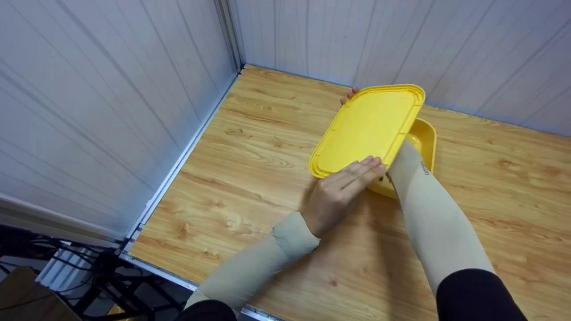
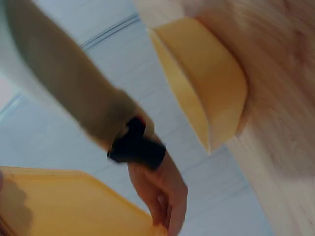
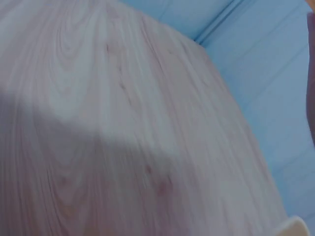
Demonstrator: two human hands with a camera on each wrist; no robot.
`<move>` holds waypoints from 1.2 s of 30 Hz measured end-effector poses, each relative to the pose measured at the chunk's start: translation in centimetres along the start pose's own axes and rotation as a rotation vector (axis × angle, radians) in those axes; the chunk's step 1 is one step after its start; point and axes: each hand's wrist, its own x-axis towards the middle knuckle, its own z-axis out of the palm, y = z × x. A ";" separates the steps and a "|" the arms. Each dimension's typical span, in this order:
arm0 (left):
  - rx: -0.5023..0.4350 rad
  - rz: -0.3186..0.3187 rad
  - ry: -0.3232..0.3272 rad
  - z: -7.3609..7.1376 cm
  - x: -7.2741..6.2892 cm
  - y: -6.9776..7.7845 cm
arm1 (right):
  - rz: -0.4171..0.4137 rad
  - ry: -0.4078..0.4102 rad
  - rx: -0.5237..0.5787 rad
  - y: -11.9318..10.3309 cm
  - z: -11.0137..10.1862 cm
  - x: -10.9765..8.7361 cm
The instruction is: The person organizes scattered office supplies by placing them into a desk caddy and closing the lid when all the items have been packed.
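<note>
A yellow rectangular plastic lid (image 1: 370, 129) is held tilted in the air, its rimmed side towards the head camera. My left hand (image 1: 341, 191) holds its near edge, fingers lying nearly straight over the rimmed side; the thumb is hidden. Fingertips of my right hand (image 1: 349, 95) curl over the far left edge, the rest of that hand hidden behind the lid. In the left wrist view, the right hand (image 2: 170, 191) pinches the lid's edge. A yellow plastic tub (image 1: 428, 145) stands uncovered on the wooden table, partly behind the lid and right forearm.
Wood-grain table top (image 1: 241, 178) spreads around the tub. Pale panel walls (image 1: 312, 40) close off the back and left sides. Dark cables and a stand (image 1: 107, 272) are below the table's front left edge.
</note>
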 end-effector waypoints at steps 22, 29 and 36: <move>-1.084 -1.426 0.048 1.7 -3.3 -5.1 | 0.202 0.952 -1.511 -12.1 -1.2 -0.1; -1.101 -1.499 -0.084 2.0 -2.0 -5.1 | 0.230 1.004 -1.573 -13.1 -1.0 -1.6; -1.025 -1.500 -0.123 2.8 -1.1 -5.3 | 0.189 1.069 -1.553 -13.9 -1.2 -2.7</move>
